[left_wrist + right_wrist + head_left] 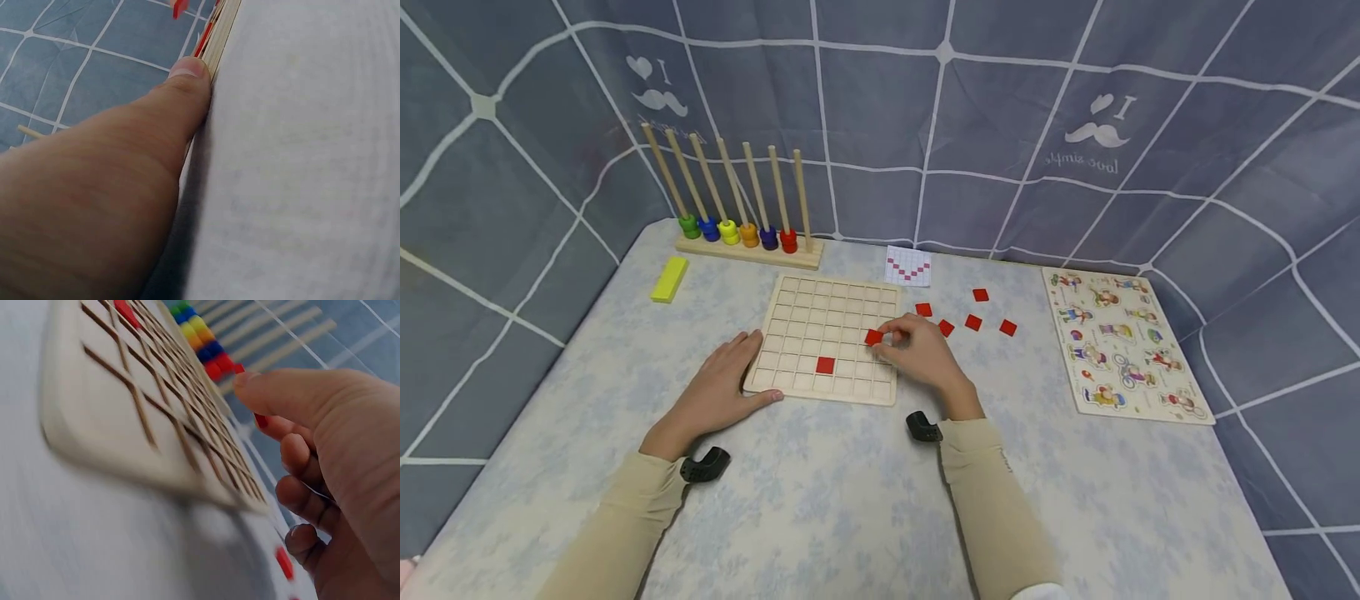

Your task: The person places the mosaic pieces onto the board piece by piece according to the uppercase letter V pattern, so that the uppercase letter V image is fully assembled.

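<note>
A wooden grid board [797,315] lies on the table in the head view, with one red square tile [825,366] set in a cell of its lower middle. My right hand [919,350] pinches another red square tile [873,337] between thumb and index finger, over the board's right side. In the right wrist view that pinched tile [260,420] shows partly behind the thumb, the other fingers curled. My left hand [718,383] rests against the board's left edge, fingers extended and thumb at the near edge. The left wrist view shows this thumb [187,72] touching the board's side.
Several loose red tiles [973,322] lie right of the board. Behind it is a small pattern card [908,267]. A peg stand [748,250] with coloured rings and a yellow block [670,279] are at the back left. A picture puzzle board [1123,346] lies at the right.
</note>
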The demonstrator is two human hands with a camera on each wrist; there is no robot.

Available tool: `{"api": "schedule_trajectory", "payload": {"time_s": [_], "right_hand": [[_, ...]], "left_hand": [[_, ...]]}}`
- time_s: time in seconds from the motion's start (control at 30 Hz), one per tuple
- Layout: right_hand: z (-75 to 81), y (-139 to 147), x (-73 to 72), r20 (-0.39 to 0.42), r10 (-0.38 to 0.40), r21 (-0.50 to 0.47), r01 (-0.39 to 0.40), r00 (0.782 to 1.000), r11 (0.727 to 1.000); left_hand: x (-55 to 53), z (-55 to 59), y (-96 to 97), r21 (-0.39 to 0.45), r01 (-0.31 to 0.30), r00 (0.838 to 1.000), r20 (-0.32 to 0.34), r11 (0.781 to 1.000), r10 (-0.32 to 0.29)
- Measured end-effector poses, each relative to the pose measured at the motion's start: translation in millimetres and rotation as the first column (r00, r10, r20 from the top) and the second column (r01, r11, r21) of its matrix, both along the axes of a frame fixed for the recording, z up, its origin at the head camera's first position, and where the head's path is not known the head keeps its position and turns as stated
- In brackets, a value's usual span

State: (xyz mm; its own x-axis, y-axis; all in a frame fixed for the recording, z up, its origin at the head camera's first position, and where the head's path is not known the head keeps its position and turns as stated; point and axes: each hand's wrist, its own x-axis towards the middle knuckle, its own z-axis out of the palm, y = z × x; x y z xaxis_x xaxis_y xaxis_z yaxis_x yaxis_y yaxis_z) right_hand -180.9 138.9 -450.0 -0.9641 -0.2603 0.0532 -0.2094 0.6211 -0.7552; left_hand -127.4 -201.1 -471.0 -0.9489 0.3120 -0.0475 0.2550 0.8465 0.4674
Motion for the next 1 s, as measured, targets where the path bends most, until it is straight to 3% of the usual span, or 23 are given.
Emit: {"api": "schedule_trajectory", "payload": {"time_s": [0.27,0.43,0.57,0.77,1.0], "right_hand": [[4.1,-54.9,-5.5,-0.014,0.138,0.096,-0.136,0.990,0.986],[4.8,-78.6,-7.9,-0.017,0.173,0.204,-0.166,0.985,0.965],[5.5,-87.5,-12.9,-0.011,0.175,0.295,-0.164,0.985,0.941],[7.3,-95.2,-15.7,0.001,0.220,0.358,-0.206,0.975,0.911],[16.8,-98.3,-17.9,0.030,0.206,0.367,-0.202,0.978,0.908]], "left_hand": [[0.7,4.1,-1.7,-0.007,0.000,1.000,-0.003,1.000,0.000],[1.1,5.1,0.3,-0.002,-0.004,1.000,0.002,1.000,0.004],[0.1,3.0,2.8,0.005,-0.001,1.000,0.001,1.000,0.001],[3.0,-1.4,0.4,0.005,0.006,1.000,-0.011,1.000,-0.006],[-1.6,-3.3,0.0,0.002,0.010,0.999,-0.033,1.000,-0.010]]}}
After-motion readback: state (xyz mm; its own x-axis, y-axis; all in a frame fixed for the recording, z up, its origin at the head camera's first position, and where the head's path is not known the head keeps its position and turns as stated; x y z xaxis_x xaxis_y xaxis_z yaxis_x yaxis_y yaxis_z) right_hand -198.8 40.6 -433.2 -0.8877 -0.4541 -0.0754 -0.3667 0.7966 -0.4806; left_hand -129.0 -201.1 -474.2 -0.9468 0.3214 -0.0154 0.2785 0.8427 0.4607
